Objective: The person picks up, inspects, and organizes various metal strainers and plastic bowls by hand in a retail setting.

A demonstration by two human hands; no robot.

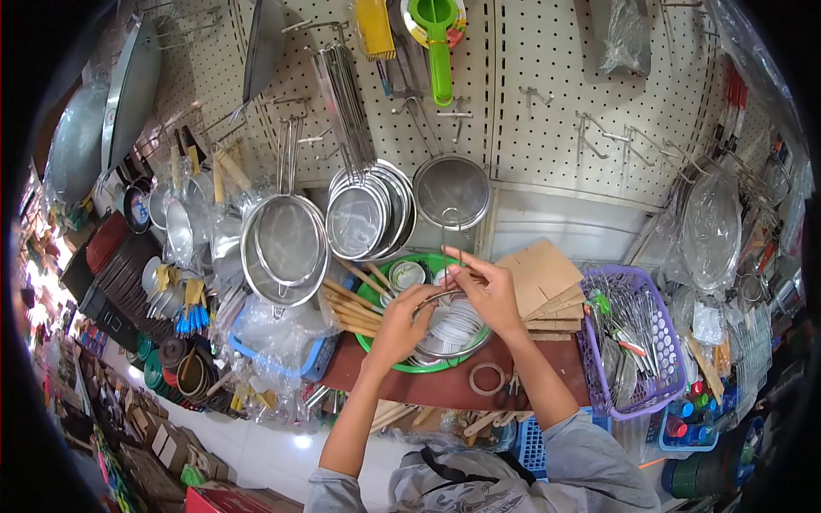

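Both hands are raised over a green basin [419, 368] on a reddish-brown surface. Between them is a metal strainer [440, 296], its thin wire handle pointing up toward the wall and its rim edge-on to me. My left hand [400, 323] has its fingers closed on the rim's left side. With fingers bent, my right hand [487, 295] grips the strainer where rim and handle meet; the exact contact is partly hidden. Below, the basin holds pale round strainers [456, 329] and a small round metal piece [407, 274].
Strainers [285, 244] hang from pegboard hooks ahead, one strainer [451, 192] directly beyond my hands. Cardboard sheets [539, 278] and a purple basket [637, 402] of utensils stand right. Wooden handles [351, 312] lie left. A tape roll [487, 379] and scissors [513, 387] lie nearer me.
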